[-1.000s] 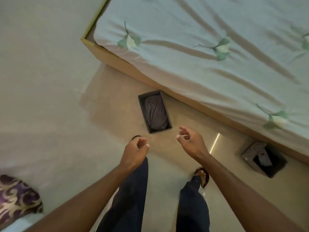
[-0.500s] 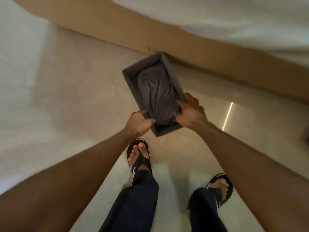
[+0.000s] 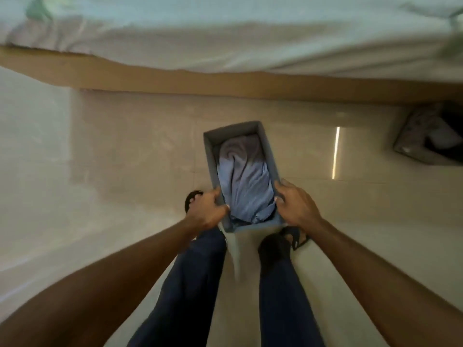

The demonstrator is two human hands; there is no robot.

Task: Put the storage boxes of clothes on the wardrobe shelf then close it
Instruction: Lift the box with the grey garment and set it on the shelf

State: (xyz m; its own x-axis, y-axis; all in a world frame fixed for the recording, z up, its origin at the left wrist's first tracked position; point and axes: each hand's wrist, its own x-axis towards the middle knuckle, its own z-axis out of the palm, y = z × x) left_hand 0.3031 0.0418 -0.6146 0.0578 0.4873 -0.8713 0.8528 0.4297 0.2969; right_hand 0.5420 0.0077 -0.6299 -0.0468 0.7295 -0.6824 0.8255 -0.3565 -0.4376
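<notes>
A narrow grey storage box [image 3: 210,156] with a folded grey-blue garment [image 3: 244,176] inside is held above the tiled floor in front of me. My left hand [image 3: 206,209] grips its near left wall, thumb over the rim. My right hand [image 3: 294,204] grips the near right wall the same way. A second storage box [image 3: 411,149], dark inside with pale clothes in it, lies tilted on the floor at the far right by the bed frame. The wardrobe is out of view.
A bed with a pale sheet [image 3: 225,33] and a wooden frame [image 3: 175,78] runs across the top of the view. Glossy beige floor tiles [image 3: 112,159] spread left and below. My legs in dark trousers and sandalled feet are under the box.
My hands reached down from empty air, closed on the near end of the grey box, and the box has come up off the floor toward me. The view swung to show the second box.
</notes>
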